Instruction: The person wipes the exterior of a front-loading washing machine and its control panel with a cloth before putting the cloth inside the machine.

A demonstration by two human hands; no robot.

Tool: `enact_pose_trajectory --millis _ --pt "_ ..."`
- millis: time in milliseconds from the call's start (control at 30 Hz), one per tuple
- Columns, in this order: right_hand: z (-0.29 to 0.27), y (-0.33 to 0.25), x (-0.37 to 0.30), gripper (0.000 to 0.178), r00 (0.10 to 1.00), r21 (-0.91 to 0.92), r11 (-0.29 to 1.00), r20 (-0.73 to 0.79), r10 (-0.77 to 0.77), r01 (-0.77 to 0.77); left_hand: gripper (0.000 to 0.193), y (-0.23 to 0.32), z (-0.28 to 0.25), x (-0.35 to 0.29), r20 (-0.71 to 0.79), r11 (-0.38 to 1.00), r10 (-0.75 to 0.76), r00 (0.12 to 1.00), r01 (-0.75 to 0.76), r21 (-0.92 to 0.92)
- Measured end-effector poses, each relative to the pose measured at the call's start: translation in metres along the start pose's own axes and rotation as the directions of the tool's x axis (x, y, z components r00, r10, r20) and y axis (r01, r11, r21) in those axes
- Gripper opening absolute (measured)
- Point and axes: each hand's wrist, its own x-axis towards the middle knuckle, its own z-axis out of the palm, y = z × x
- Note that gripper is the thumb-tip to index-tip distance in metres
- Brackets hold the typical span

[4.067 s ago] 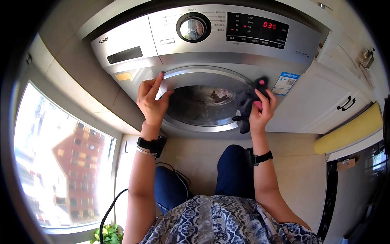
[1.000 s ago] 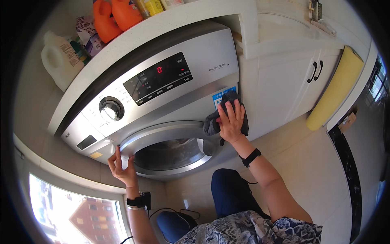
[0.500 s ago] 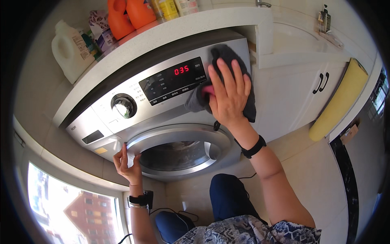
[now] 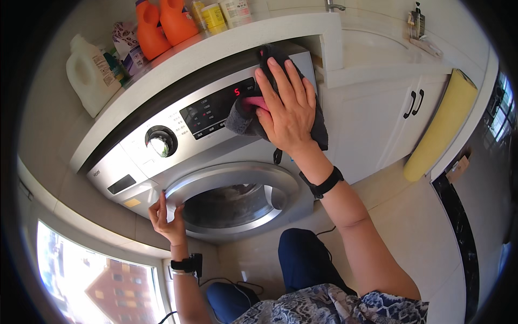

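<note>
Head view, left to right: a bright window [image 4: 97,275] is seen at lower left. Above it, a white plastic jug with a moulded handle [image 4: 89,75] is stood on a pale stone-like counter [image 4: 167,69]; two orange plastic bottles [image 4: 164,28] are placed farther right. Below the counter, a silver front-loading washing machine [image 4: 189,152] is fitted. The bare left hand [image 4: 170,221], banded in black at the wrist, is held at the left rim of the round grey door [image 4: 237,173]; index finger and thumb are spread apart, and how firmly the rim is touched cannot be told. Above the door, a silver rotary dial [image 4: 161,142] and a black display panel [image 4: 216,110] lit in red are seen, the panel's right end being covered. A dark grey cloth with a pink patch [image 4: 243,120] is laid over the machine's upper right front and covered by the bare right hand [image 4: 288,110]; its fingers are stretched out flat on the cloth, slightly apart. The right wrist is banded in black too. Farther right, a white cabinet [image 4: 372,119] with two black curved handles [image 4: 414,104] is seen, and a yellow roll [image 4: 440,127] is stood slanted beside it.
</note>
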Motion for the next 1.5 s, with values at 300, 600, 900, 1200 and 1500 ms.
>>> enact_pose_trajectory --millis 300,600,900,1200,1500 --pt "0.029 0.024 -0.224 0.058 0.950 -0.047 0.949 0.026 0.312 -0.311 0.063 -0.006 -0.002 -0.001 -0.026 0.997 0.031 0.999 -0.029 0.071" --pt "0.017 0.039 -0.193 0.062 0.967 0.076 0.965 -0.018 0.254 -0.252 0.063 -0.008 0.004 -0.002 -0.023 0.994 0.039 0.999 -0.036 0.104" --pt "0.024 0.026 -0.127 0.079 0.980 0.013 0.983 -0.067 0.186 -0.186 0.062 -0.006 0.001 -0.005 0.010 0.990 0.020 1.000 -0.021 0.139" --pt "0.054 0.027 -0.333 0.055 0.863 0.013 0.866 -0.084 0.499 -0.500 0.062 0.002 0.003 -0.006 0.034 0.984 0.005 0.999 -0.011 0.179" --pt "0.090 -0.026 -0.442 0.062 0.532 0.091 0.542 -0.112 0.839 -0.836 0.063 -0.012 -0.003 -0.013 0.021 0.983 -0.045 0.999 0.041 0.179"
